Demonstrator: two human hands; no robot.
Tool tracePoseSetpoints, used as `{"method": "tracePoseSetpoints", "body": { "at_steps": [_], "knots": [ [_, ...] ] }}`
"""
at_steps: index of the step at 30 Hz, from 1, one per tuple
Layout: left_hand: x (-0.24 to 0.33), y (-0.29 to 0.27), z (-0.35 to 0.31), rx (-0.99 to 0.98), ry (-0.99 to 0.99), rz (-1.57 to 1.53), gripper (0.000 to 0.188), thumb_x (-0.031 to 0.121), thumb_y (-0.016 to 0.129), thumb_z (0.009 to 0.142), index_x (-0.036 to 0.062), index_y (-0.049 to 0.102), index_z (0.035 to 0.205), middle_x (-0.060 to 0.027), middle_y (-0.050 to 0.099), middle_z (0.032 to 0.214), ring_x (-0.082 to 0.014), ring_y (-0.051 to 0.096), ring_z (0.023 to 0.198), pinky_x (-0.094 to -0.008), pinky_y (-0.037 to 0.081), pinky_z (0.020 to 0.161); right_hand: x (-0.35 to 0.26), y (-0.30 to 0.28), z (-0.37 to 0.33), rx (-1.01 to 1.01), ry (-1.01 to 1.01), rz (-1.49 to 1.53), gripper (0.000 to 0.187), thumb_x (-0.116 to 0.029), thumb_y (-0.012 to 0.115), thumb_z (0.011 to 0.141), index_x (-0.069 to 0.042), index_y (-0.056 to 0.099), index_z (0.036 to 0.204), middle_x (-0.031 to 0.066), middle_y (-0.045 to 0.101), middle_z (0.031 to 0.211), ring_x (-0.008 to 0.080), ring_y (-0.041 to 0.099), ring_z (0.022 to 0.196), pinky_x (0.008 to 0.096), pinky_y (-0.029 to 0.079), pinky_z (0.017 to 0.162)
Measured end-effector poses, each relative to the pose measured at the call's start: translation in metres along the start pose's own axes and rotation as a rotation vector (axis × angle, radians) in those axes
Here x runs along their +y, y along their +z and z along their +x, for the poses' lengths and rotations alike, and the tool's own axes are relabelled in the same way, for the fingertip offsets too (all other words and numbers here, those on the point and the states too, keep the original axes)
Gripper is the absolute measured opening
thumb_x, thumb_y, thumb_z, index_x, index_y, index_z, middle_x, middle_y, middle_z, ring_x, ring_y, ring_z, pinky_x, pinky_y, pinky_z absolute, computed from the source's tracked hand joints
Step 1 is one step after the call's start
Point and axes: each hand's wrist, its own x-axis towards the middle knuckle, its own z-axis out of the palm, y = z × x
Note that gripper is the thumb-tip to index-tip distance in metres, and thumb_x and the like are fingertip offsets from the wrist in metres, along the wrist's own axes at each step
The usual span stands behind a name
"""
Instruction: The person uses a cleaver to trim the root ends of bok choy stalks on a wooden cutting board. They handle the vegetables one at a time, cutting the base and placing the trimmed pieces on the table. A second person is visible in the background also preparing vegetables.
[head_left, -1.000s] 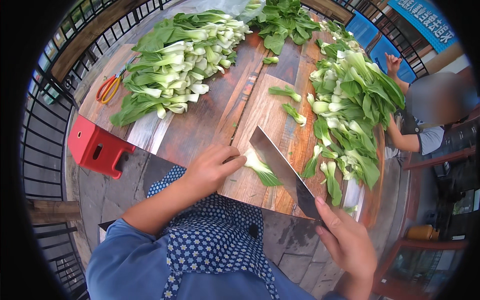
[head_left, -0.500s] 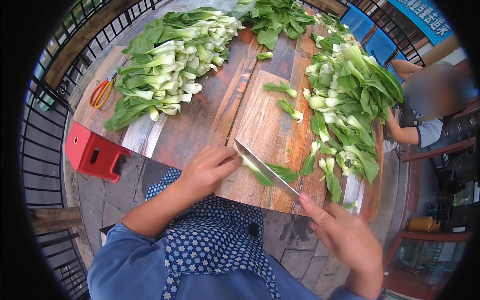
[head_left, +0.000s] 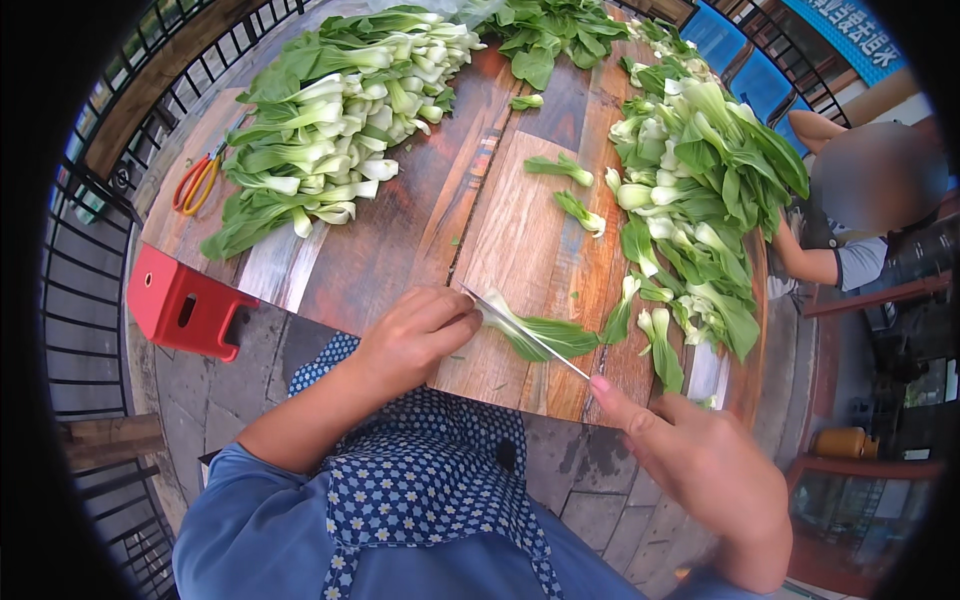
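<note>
My left hand (head_left: 425, 332), fingers curled, pins the white stem end of a bok choy (head_left: 562, 335) on the table's near edge. Its green leaves spread to the right of that hand. A knife (head_left: 548, 349) is gripped in my right hand (head_left: 690, 450); the handle is hidden in the fist. The thin blade runs slantwise over the bok choy, seen almost edge-on, with the tip close to my left fingers. Whether it has cut into the stem I cannot tell. Two loose bok choy (head_left: 560, 168) lie farther up the table.
On the wooden table (head_left: 370, 255), a large bok choy pile (head_left: 330, 130) covers the left, another (head_left: 690, 170) the right. Orange-handled scissors (head_left: 197, 185) rest at the far left. A red stool (head_left: 185, 305) stands beside the table. Another person's arm (head_left: 805, 262) is beyond the right edge.
The knife has turned from showing its broad side to nearly edge-on, its handle shifting slightly left and up. My left hand stays on the bok choy.
</note>
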Motion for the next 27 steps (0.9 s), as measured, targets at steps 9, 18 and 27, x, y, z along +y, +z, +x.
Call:
{"method": "tracePoseSetpoints", "body": {
  "at_steps": [9, 18, 27],
  "knots": [
    [-0.001, 0.003, -0.005, 0.014, -0.009, -0.003, 0.030, 0.003, 0.065, 0.079, -0.0014, 0.070, 0.108, -0.0131, 0.067, 0.110, -0.0320, 0.068, 0.102, -0.0415, 0.054, 0.089, 0.000, -0.015, 0.004, -0.049, 0.032, 0.004, 0.074, -0.008, 0.076, 0.089, -0.032, 0.053, 0.155, 0.0108, 0.056, 0.074, 0.0348, 0.061, 0.059, 0.0459, 0.053, 0.057],
    [0.002, 0.001, -0.001, -0.009, 0.007, 0.003, 0.030, 0.004, 0.065, 0.079, -0.0022, 0.067, 0.108, -0.0137, 0.066, 0.110, -0.0327, 0.067, 0.104, -0.0415, 0.054, 0.089, -0.008, -0.022, -0.032, -0.121, 0.169, -0.019, 0.078, -0.008, 0.077, 0.087, -0.033, 0.052, 0.156, 0.0117, 0.058, 0.077, 0.0370, 0.061, 0.063, 0.0481, 0.052, 0.059],
    [0.009, -0.002, 0.001, -0.066, 0.099, 0.075, 0.038, 0.005, 0.071, 0.083, 0.0004, 0.072, 0.120, -0.0102, 0.071, 0.127, -0.0310, 0.065, 0.119, -0.0437, 0.050, 0.096, -0.005, -0.017, -0.037, -0.094, 0.177, 0.030, 0.080, -0.006, 0.078, 0.085, -0.034, 0.051, 0.156, 0.0124, 0.058, 0.078, 0.0374, 0.061, 0.064, 0.0480, 0.051, 0.062]
  ]
}}
